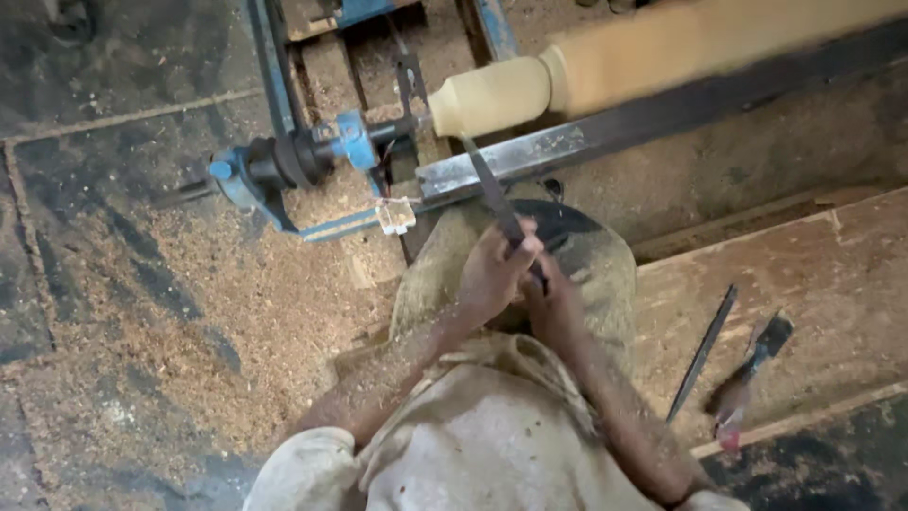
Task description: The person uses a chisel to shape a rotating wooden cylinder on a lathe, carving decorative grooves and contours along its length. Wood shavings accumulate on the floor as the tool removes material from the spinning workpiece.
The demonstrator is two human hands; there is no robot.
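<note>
Nearest the camera are two sawdust-coated forearms reaching away over a dusty knee. The left hand has its grip wrapped fully closed round the upper handle of a long dark chisel; the right hand, touching it just behind, is closed on the handle's lower end. The chisel's long axis runs from the hands up and to the left, its tip pointing at the wood. The blade crosses a flat steel bar that lies between the hands and the workpiece.

The tip meets the underside of a pale wooden cylinder, whose long axis runs from left up to the right; its right part is blurred. The left end of the cylinder sits against a blue metal lathe centre.

To the right, on a wooden plank, lie a thin dark rod and a wider chisel with a reddish handle, both slanted, near each other. Sawdust covers the floor on the left.
</note>
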